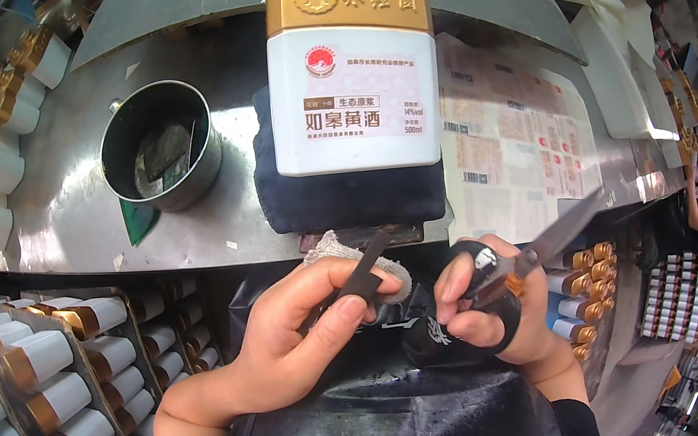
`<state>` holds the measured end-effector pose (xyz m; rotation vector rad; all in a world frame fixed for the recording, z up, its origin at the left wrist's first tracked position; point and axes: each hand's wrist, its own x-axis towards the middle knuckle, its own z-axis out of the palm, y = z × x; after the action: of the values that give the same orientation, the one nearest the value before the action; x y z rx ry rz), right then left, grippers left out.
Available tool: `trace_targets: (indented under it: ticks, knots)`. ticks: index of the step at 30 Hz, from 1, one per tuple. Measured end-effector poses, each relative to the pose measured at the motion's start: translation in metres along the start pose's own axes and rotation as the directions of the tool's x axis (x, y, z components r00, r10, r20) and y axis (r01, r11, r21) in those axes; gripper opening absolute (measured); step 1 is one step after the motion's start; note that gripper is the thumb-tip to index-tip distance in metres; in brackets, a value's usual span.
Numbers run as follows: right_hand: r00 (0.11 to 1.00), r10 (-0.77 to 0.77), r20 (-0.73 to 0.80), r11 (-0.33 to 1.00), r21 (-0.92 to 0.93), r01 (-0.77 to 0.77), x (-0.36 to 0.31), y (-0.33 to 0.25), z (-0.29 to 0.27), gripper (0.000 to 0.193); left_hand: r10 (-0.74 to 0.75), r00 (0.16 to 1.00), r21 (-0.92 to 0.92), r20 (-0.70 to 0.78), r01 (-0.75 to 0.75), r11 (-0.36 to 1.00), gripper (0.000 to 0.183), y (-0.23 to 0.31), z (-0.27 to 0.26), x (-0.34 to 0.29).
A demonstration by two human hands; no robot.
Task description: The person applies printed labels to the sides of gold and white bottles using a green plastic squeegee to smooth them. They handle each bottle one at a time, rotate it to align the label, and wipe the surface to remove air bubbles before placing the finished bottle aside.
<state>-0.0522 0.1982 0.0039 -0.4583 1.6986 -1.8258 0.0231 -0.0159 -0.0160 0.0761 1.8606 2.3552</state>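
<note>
Between the thumb and fingers of my left hand is a thin, dark flat strip, tilted up to the right. A light grey cloth shows behind those fingers; whether they hold it too is hidden. My right hand grips scissors with black handles, their blades pointing up and right, away from the strip. Beyond both hands, a white bottle with a gold top and a printed label lies on a dark folded cloth at the bench's near edge.
Sheets of printed labels lie right of the bottle. A metal pot stands on the metal bench to the left, a green piece under it. Racks of white-and-gold bottles fill the left; more bottles stand far right.
</note>
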Motion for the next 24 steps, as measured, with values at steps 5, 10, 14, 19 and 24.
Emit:
trace_targets:
  ticks: [5,10,14,19,24]
  knots:
    - [0.997,-0.053,-0.052,0.983,-0.179,0.043,-0.002,-0.006,-0.007,0.026,-0.024,0.999,-0.020,-0.043,0.023,1.000,0.032,0.006,0.004,0.004]
    - [0.866,-0.276,-0.417,0.562,-0.801,-0.207,-0.007,0.006,-0.070,0.023,0.003,1.000,-0.151,0.001,-0.003,0.989,0.029,0.011,-0.002,0.009]
    - [0.858,-0.309,-0.409,0.209,-0.910,-0.359,-0.011,0.043,-0.133,0.019,-0.164,0.981,-0.261,-0.108,0.131,0.956,0.042,0.025,0.009,0.023]
    - [0.826,-0.292,-0.482,0.070,-0.872,-0.484,-0.001,0.057,-0.159,0.021,-0.218,0.972,-0.341,-0.090,0.176,0.924,0.061,0.030,0.012,0.037]
    - [0.728,-0.671,-0.136,0.146,-0.988,-0.051,-0.004,0.019,-0.104,0.031,-0.181,0.982,-0.318,-0.050,0.156,0.935,0.036,0.015,0.008,0.042]
